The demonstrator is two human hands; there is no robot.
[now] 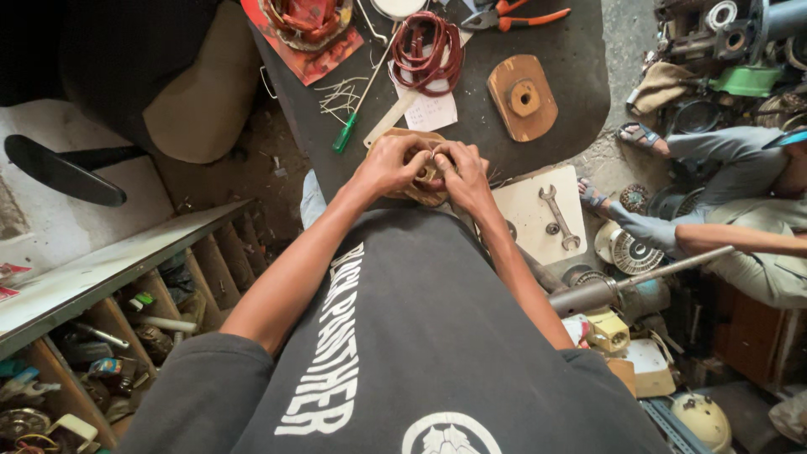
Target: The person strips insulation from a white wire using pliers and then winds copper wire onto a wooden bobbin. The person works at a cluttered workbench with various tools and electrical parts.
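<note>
Both arms reach forward, elbows out. Left hand and right hand meet, fingers curled and pinching into a brown wound stator under the fingertips; green screwdriver beyond the left fingers.

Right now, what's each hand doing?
Left hand: closed on the round copper-wound motor part.
Right hand: closed on the same part, fingertips pinching at its top.
</note>
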